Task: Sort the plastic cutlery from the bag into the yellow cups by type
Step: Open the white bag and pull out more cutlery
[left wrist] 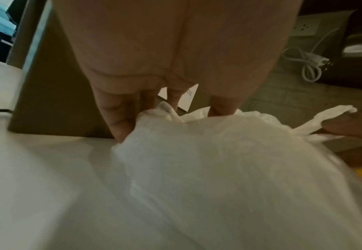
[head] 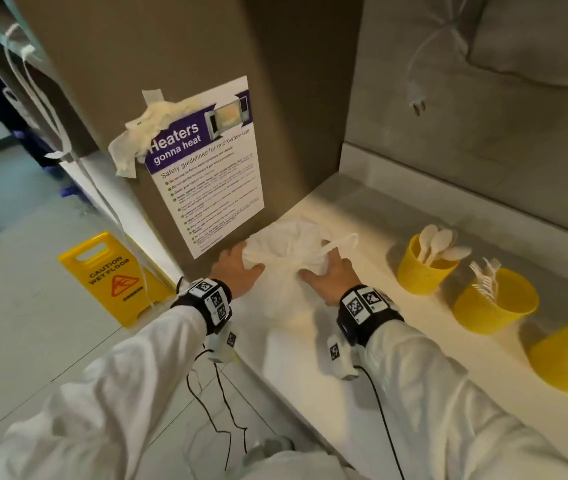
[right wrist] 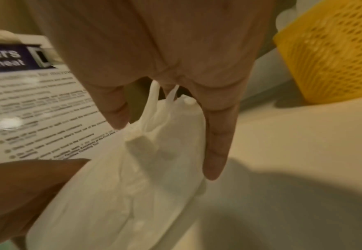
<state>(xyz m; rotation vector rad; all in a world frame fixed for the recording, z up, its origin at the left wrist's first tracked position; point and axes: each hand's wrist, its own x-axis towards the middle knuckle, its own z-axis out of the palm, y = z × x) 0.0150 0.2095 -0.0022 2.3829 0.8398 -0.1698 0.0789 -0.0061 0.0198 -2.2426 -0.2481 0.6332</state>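
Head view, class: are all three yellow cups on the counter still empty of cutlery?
No: the far yellow cup holds white spoons, and the middle cup and the near cup also hold white cutlery.

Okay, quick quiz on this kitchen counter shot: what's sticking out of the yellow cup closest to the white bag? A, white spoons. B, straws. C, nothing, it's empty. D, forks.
A: the yellow cup nearest the white bag holds white spoons, their rounded bowls poking above its rim in the head view.
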